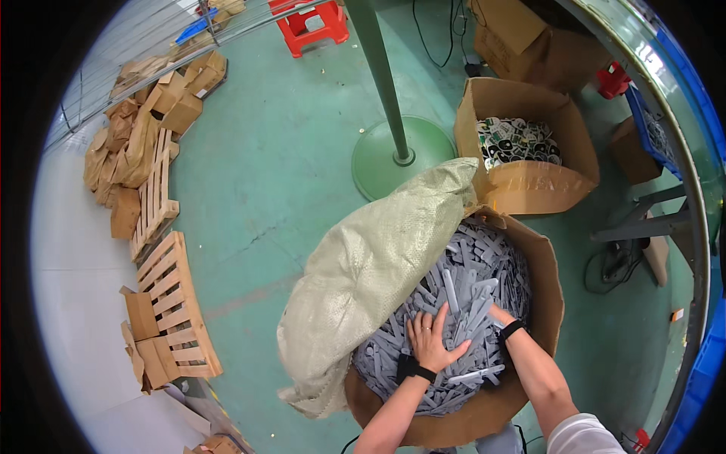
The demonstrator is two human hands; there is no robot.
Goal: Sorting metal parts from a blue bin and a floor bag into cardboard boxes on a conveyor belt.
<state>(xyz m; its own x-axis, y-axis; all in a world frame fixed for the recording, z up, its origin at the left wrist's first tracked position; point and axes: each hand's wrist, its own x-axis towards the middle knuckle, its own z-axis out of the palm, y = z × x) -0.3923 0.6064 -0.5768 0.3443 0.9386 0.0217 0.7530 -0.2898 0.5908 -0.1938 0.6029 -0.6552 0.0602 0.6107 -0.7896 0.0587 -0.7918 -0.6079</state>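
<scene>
A cardboard box (546,291) in front of me is heaped with flat, elongated grey plastic pieces (393,352). My left hand (432,346) lies on the heap, fingers spread and thumb out to the right, gripping nothing that I can see. To its right, my right hand (499,316) reaches in among the pieces. A loose bunch of them covers its fingers, so whether it grips any is hidden. Dark bands circle both wrists. A pale woven sack (363,265) drapes over the box's left side and covers part of the heap.
Beyond this box stands another cardboard box (541,185) holding small black-and-white parts. A green pole on a round base (404,155) rises near the sack. Wooden pallets (180,303) with cardboard line the left, a red stool (310,26) is at the far side, and a metal frame (643,225) stands right.
</scene>
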